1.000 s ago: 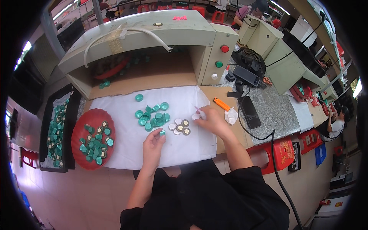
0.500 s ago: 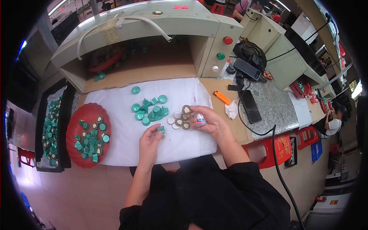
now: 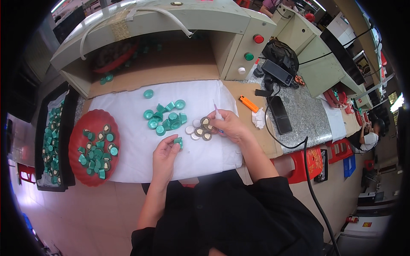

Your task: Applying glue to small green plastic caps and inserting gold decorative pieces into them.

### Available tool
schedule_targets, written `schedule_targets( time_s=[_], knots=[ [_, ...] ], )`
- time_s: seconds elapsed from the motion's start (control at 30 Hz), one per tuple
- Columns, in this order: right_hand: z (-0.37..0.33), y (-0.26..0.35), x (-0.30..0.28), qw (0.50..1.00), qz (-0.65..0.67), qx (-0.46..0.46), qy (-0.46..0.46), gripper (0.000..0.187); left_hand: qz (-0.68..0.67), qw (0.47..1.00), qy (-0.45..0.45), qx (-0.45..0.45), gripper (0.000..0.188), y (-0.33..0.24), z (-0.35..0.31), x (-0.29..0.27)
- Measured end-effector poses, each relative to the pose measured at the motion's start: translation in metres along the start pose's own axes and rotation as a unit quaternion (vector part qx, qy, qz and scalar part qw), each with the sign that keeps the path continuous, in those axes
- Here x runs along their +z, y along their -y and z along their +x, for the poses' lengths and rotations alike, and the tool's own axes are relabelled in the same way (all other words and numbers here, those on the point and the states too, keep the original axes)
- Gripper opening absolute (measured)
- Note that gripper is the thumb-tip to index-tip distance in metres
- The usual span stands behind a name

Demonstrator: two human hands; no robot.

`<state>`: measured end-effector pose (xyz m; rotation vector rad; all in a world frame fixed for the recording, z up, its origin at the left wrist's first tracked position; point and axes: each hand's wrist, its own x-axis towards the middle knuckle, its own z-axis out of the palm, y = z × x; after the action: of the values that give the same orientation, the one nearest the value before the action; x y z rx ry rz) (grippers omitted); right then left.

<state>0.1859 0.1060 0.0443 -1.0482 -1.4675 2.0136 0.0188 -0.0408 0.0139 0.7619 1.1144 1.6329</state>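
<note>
Just right of the frame's centre, the right hand's (image 3: 233, 127) grip pinches a small whitish bottle (image 3: 218, 116), hiding much of its body. Its thin pinkish nozzle points toward the top of the frame, leaning slightly left, along the long axis. At centre, the left hand's (image 3: 164, 157) grip pinches a ribbed green cup (image 3: 178, 143). Between them, dark-rimmed discs (image 3: 206, 137) crowd the right fingertips; loose green cups (image 3: 172, 116) lie above left on white sheeting (image 3: 211, 160). A red scalloped plate (image 3: 83, 121) sits at left.
</note>
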Motion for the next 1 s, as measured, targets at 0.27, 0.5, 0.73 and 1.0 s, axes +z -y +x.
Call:
schedule_targets(
  time_s=[0.27,0.5,0.73,1.0],
  knots=[
    [-0.011,0.005,0.001,0.988,-0.145,-0.048,-0.023,0.026,0.006,1.0,0.004,-0.004,0.027,0.0,-0.001,-0.001],
    [-0.017,0.013,0.002,0.997,-0.04,-0.018,-0.066,0.026,-0.01,1.0,-0.003,0.0,0.027,0.0,0.001,-0.001],
    [-0.012,0.011,-0.002,0.979,-0.172,-0.079,-0.082,0.023,-0.014,1.0,0.001,0.003,0.027,0.001,0.002,-0.004],
    [-0.021,0.01,0.005,0.908,-0.331,-0.157,-0.203,0.02,-0.03,1.0,0.008,0.006,0.026,0.004,-0.003,-0.005]
  ],
)
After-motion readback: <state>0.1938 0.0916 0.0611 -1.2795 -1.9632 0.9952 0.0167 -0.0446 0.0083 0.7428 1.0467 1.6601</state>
